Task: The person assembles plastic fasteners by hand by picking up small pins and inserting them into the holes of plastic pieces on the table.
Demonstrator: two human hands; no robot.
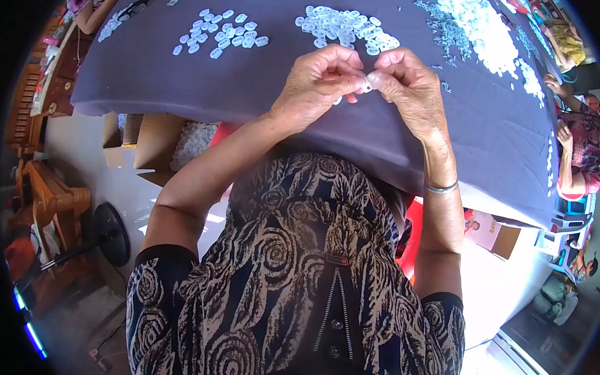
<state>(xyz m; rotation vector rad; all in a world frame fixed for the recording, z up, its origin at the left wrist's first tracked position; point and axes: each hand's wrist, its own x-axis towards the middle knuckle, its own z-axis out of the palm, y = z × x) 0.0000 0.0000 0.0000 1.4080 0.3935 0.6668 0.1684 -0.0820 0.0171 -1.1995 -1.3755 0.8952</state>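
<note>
Both hands are narrowed to a pinch: left hand (316, 84) and right hand (414, 89) meet on a small white piece (367, 88) over the table (243, 84), presumably for fine control. White oval pieces (223, 34) lie in loose groups; grey bits (448, 33) and a white heap (479, 30) lie rightward, seemingly kept within reach.

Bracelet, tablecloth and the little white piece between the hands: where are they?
Bracelet (442, 189), head view: middle of its band.
Tablecloth (243, 78), head view: bare front part.
White piece (367, 88), head view: its uncovered part.
</note>
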